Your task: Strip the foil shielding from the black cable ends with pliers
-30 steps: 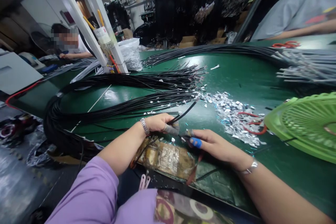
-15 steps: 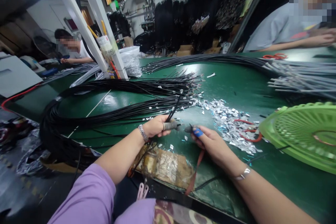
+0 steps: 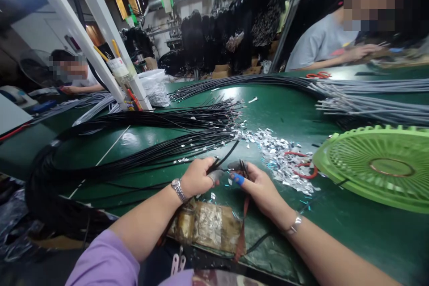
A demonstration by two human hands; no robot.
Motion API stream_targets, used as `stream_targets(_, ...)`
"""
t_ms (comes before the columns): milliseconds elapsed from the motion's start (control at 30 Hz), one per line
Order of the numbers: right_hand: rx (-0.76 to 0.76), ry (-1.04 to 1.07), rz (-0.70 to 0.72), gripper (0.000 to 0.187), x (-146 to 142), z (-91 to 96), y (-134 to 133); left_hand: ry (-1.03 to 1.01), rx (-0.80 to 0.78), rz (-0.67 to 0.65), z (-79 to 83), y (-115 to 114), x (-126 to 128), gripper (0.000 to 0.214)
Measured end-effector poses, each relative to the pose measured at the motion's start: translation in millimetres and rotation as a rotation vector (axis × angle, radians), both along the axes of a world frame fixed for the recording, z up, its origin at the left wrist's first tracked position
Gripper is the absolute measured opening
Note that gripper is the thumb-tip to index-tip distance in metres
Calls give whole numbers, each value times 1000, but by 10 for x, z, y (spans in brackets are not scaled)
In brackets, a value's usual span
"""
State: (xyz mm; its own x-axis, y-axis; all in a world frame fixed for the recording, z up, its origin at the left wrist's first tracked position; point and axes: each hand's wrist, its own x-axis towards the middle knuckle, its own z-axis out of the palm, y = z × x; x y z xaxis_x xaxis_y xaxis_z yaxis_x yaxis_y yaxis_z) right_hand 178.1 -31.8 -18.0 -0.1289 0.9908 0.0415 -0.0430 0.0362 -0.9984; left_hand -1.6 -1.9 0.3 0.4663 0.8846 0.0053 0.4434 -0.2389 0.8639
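Black cables (image 3: 231,148) poke up from the left grip (image 3: 196,178), its fingers closed around them, maybe to hold them steady. The right grip (image 3: 257,184) is just beside, above the green worktop (image 3: 281,109); I cannot tell if it is closed on anything. A long cable bunch (image 3: 187,144) lies near, perhaps for easy reach.

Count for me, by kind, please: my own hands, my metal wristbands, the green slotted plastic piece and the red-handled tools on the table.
Hands: 2 (left hand, right hand)
Metal wristbands: 2
Green slotted plastic piece: 1
Red-handled tools: 2
Total: 8 minus none uncertain, so 7
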Motion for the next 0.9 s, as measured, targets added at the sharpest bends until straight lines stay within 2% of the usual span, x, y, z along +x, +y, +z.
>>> stream_targets(200, -54, -12, -57, 40, -21, -12, -19, 111, 155, -5, 27, -8, 6, 7)
stream_targets(333, -140, 57, 5, 40, -78, -46, -36, 90, 155, 2, 11, -5, 13, 9)
stream_targets(467, -102, 3, 144, 38, -104, -77, -44, -52, 29, 73, -4, 15, 34, 15)
stream_targets(633, 5, -218, 29, 39, -20, -81, -4, -155, -157, 74, 9, 34, 52, 33)
stream_targets(767, 117, -341, 16, 42, 24, -86, 9, -168, -198, 79, 24, 34, 51, 38)
stream_targets(900, 150, -365, 2, 46, 37, -91, 13, -196, -199, 84, 24, 46, 45, 38)
